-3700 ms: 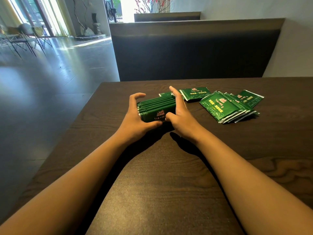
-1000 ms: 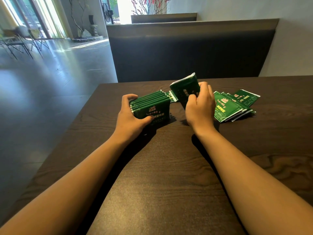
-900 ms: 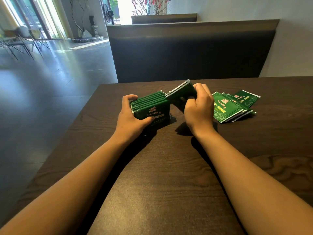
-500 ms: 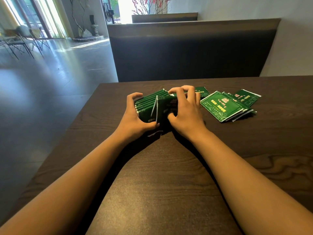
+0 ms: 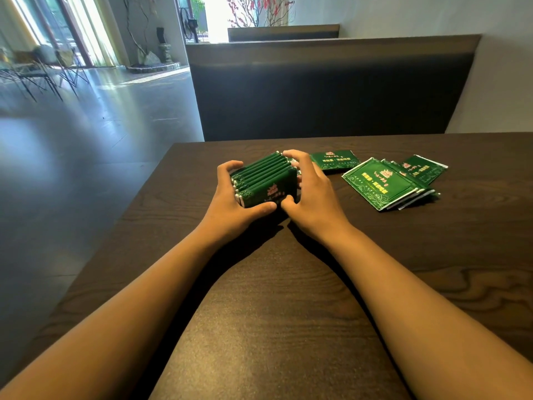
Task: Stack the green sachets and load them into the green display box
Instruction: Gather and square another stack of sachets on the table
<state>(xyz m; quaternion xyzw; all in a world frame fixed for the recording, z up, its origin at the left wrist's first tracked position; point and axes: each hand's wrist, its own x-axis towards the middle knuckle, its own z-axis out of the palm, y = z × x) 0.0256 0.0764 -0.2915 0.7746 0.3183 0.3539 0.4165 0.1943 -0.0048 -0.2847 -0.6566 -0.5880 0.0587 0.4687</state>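
Gripping an upright stack of green sachets (image 5: 264, 180) on the bench (image 5: 288, 298), left hand (image 5: 233, 210) and right hand (image 5: 313, 197) curl their fingers round it; loose sachets (image 5: 383, 183) lie nearby.

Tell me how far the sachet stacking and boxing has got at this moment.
Partly done: a stack of sachets stands on edge, squeezed between the left hand and right hand. Left: a single sachet and a fanned pile lie flat on the table. No display box is in view, so loading has not started.
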